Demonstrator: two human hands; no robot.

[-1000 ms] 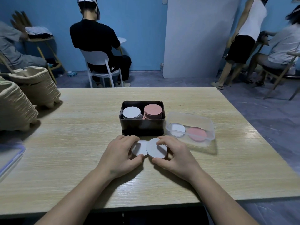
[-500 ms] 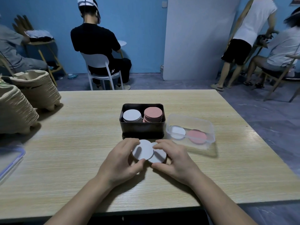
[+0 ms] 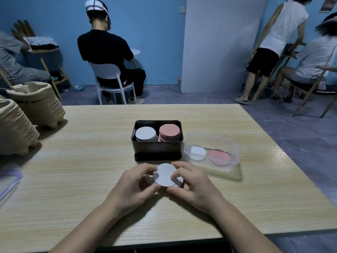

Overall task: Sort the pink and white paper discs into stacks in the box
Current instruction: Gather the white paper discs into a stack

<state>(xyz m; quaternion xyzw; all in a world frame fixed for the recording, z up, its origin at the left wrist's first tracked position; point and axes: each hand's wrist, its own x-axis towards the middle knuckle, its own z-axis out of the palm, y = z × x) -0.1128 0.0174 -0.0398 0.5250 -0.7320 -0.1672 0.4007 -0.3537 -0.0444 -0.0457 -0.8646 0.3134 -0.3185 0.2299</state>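
Note:
A black box [image 3: 158,150] stands mid-table, holding a stack of white discs [image 3: 145,134] on the left and a stack of pink discs [image 3: 169,131] on the right. Just in front of it, my left hand [image 3: 133,187] and my right hand [image 3: 193,183] together pinch white paper discs [image 3: 165,175], one lying almost squarely over another, just above the tabletop. A clear plastic box [image 3: 212,154] to the right of the black box holds one white disc [image 3: 197,152] and one pink disc [image 3: 218,157].
Stacks of pale egg trays [image 3: 34,103] stand at the table's left edge. A clear lid with a blue rim [image 3: 9,181] lies at the near left. Several people sit or stand beyond the table's far edge.
Two white discs lay side by side between my hands; my left hand has slid its disc rightward over the other until they nearly overlap.

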